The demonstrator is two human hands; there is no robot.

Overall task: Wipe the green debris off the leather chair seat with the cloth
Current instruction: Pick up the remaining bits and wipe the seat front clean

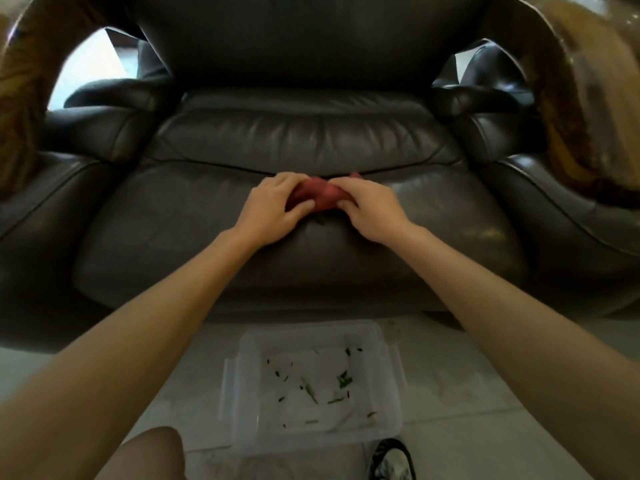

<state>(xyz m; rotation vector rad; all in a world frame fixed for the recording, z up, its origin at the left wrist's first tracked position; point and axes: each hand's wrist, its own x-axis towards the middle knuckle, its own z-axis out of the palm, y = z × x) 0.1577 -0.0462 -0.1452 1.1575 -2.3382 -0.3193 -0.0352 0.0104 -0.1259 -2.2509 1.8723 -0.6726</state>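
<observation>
Leather chair seat [180, 216] fills view, front edge toward person. Clear plastic bin [249, 410] on floor below, green scraps inside. Left hand [273, 209] and right hand [370, 211] both curled round bunched red cloth [311, 194] mid-seat. Green debris [320, 220] lies just nearer person than cloth, between thumbs; likely drag toward front edge.

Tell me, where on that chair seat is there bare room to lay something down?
The seat is bare between the left hand and the left armrest, likewise between the right hand and the right armrest. The middle is crowded: both hands grip the red cloth, green debris just below.
</observation>
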